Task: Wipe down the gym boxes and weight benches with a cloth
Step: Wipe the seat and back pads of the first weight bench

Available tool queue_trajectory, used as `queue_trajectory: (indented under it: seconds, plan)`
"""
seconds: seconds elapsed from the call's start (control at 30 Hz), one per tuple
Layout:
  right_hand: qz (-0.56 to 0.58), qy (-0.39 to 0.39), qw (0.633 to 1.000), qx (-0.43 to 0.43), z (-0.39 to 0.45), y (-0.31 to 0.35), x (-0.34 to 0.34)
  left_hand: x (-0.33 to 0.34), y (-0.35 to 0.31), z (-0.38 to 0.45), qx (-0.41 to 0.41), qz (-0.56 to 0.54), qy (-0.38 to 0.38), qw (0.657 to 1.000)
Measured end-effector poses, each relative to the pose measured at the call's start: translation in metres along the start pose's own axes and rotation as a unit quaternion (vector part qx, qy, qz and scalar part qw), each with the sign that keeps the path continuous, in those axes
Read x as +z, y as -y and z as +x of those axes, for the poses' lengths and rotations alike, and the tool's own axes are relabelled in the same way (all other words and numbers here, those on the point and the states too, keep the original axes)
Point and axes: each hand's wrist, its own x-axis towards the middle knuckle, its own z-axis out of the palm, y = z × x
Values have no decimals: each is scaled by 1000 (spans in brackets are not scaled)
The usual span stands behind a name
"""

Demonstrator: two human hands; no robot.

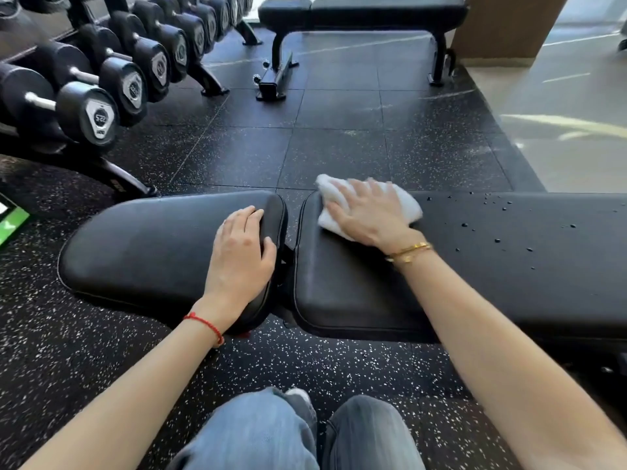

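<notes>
A black padded weight bench lies across the frame in front of me, with a short seat pad (142, 245) on the left and a long back pad (492, 266) on the right. My left hand (242, 252) rests on the right end of the seat pad, its fingertips curling over the pad's edge at the gap. My right hand (368, 212) presses flat with spread fingers on a white cloth (405, 201) at the far left corner of the back pad. Water droplets (498, 239) dot the back pad to the right of the cloth.
A dumbbell rack (101, 86) with several black dumbbells stands at the left. A second black bench (363, 11) stands at the far side of the speckled rubber floor (339, 144). My knees in jeans (271, 432) are at the bottom. A smooth grey floor (570, 130) lies at the right.
</notes>
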Motion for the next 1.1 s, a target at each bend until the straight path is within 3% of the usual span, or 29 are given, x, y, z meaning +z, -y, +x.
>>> queue_trajectory:
  seconds: [0.1, 0.2, 0.27, 0.43, 0.57, 0.7, 0.8, 0.93, 1.1]
  plan:
    - [18, 0, 998, -62, -28, 29, 7, -2, 1, 0, -2, -8, -6, 1000]
    - [51, -10, 991, -121, -84, 17, 13, -2, 2, 0, 1, -13, 0, 1000]
    - [70, -17, 992, -102, -106, -10, 12, -2, 1, -1, 0, -16, 4, 1000]
    - [37, 20, 997, 72, -64, -62, 0, -5, -7, -3, 18, -3, 16, 1000]
    - [52, 19, 998, 11, -59, -24, 2, -6, -29, -4, 32, -55, 8, 998]
    - [57, 0, 995, -76, -122, -22, 8, 6, -56, -6, 52, -78, 24, 995]
    - [60, -4, 998, -25, -138, -59, 7, 11, -60, -7, 55, -69, 45, 995]
    - [41, 13, 994, 101, -86, -98, -3, 14, -54, -9, 61, -44, 45, 996]
    - [36, 27, 998, 49, -34, -55, -7, 16, -53, -10, 52, -45, 32, 997]
